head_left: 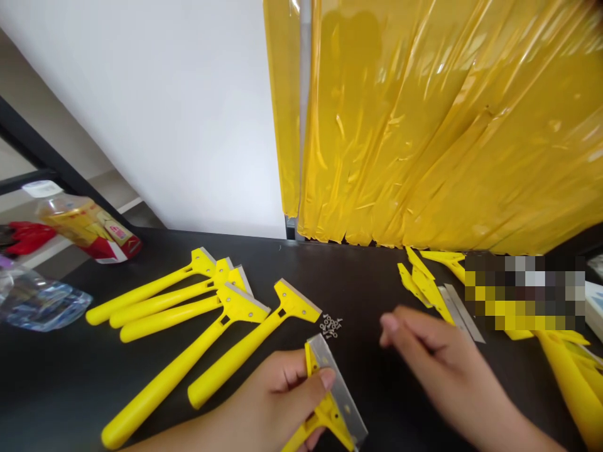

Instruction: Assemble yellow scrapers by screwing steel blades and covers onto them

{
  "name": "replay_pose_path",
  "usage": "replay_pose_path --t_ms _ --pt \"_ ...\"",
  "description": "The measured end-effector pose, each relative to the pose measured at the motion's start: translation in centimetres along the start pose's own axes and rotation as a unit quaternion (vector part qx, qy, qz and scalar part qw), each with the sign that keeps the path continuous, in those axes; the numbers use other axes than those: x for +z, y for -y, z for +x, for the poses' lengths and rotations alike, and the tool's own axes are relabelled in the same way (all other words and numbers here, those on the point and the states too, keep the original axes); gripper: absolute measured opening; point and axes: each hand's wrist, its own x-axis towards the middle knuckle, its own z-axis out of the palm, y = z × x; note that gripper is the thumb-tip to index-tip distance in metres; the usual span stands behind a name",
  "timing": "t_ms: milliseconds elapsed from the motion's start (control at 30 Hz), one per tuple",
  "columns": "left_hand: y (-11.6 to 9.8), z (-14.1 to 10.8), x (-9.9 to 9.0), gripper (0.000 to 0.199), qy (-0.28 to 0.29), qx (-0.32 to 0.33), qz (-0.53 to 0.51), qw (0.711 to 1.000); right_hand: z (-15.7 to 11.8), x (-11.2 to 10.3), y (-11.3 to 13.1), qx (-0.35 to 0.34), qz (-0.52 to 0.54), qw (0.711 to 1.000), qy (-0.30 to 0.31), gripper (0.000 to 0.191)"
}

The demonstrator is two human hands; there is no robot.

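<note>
In my left hand [287,392] is a yellow scraper [325,414], its metal blade lying flat across the head with my thumb pressing on it. Two small holes show in the scraper's head. My right hand [443,355] hovers to the right, apart from the scraper, thumb and fingers pinched together; whatever sits between the fingertips, if anything, is too small to make out. A small pile of screws and nuts [331,325] lies just beyond the held scraper. Loose metal blades [464,314] lie beyond my right hand, beside yellow plastic pieces [426,285].
Several yellow scrapers with blades [249,351] lie fanned out on the black table [348,276] at left. A drink bottle [94,229] and a clear bottle [42,301] are at far left. Yellow handles [572,383] are piled at right. Yellow film [424,125] hangs behind.
</note>
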Motion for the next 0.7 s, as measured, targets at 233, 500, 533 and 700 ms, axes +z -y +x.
replay_pose_path --t_ms 233,500,533,700 --pt "0.1 0.1 -0.9 0.059 0.004 -0.008 0.017 1.000 4.3 -5.5 -5.9 0.124 -0.342 0.921 -0.142 0.043" --pt "0.3 0.3 -1.2 0.060 0.042 0.000 0.018 0.999 3.2 -3.8 -5.7 0.062 -0.346 0.932 -0.085 0.029" --pt "0.3 0.2 -1.1 0.059 0.029 0.001 0.012 1.000 3.3 -4.0 -5.7 0.058 -0.344 0.933 -0.084 0.029" --pt "0.2 -0.2 -0.5 0.056 -0.007 -0.010 0.000 1.000 4.7 -5.5 -7.5 0.052 -0.361 0.924 -0.111 0.051"
